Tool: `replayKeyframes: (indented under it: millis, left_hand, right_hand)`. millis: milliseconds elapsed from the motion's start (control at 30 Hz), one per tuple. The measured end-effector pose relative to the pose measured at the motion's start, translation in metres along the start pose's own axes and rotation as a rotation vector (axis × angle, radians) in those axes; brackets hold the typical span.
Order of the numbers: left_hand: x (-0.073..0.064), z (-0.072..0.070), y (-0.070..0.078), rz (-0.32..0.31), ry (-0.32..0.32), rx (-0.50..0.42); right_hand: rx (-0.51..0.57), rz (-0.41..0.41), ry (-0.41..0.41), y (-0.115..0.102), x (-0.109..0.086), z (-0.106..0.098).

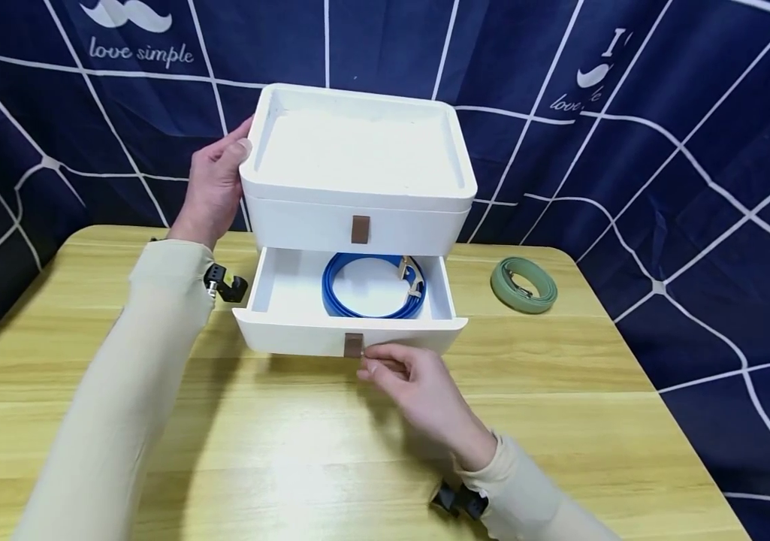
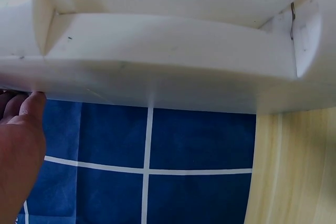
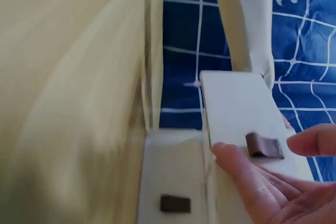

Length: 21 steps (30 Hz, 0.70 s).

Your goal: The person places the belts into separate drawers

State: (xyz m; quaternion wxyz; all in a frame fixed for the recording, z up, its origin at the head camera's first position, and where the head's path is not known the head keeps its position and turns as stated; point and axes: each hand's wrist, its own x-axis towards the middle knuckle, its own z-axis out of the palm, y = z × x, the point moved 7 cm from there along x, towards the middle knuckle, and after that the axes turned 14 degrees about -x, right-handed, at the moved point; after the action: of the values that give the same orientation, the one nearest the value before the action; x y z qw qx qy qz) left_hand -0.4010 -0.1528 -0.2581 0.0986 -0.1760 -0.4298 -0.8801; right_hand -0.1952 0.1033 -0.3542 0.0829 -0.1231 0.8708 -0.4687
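Observation:
A white two-drawer box (image 1: 357, 180) has a shallow tray top and brown pull tabs. Its lower drawer (image 1: 290, 342) is pulled out, and inside lies a coiled blue belt (image 1: 332, 289) with a gold-coloured buckle. My left hand (image 1: 214, 180) holds the box at its left side, thumb against the wall; its fingers (image 2: 34, 106) meet the white wall in the left wrist view. Beside the lower drawer's brown tab (image 1: 353, 346) is my right hand (image 1: 418, 387), fingers bent. In the blurred right wrist view, its thumb and forefinger stand apart, with nothing visible between them.
A coiled green belt (image 1: 540, 297) lies on the wooden table (image 1: 560, 421), right of the box. Behind the table hangs a dark blue curtain (image 1: 520, 45) with white lines. Small black cameras (image 1: 229, 285) sit at both wrists.

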Motion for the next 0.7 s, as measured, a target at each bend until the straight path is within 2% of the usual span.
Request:
replayKeyframes:
  millis: [100, 200, 400, 533, 700]
  left_hand:
    - [0.000, 0.000, -0.001, 0.001, 0.000, 0.010]
    - [0.000, 0.000, -0.001, 0.004, 0.002, 0.017]
    - [0.002, 0.003, -0.002, 0.002, -0.007, 0.001]
    - [0.002, 0.004, -0.002, -0.002, -0.003, 0.003]
    - [-0.001, 0.002, -0.001, -0.011, 0.008, 0.024]
  right_hand:
    - [0.197, -0.011, -0.038, 0.000, 0.000, 0.006]
    - [0.303, -0.017, -0.084, 0.000, 0.001, 0.012]
    - [0.327, -0.020, -0.140, 0.000, 0.008, 0.017]
    - [0.336, -0.070, -0.126, -0.002, 0.011, 0.017]
    - [0.332, -0.087, -0.088, -0.001, 0.014, 0.018]
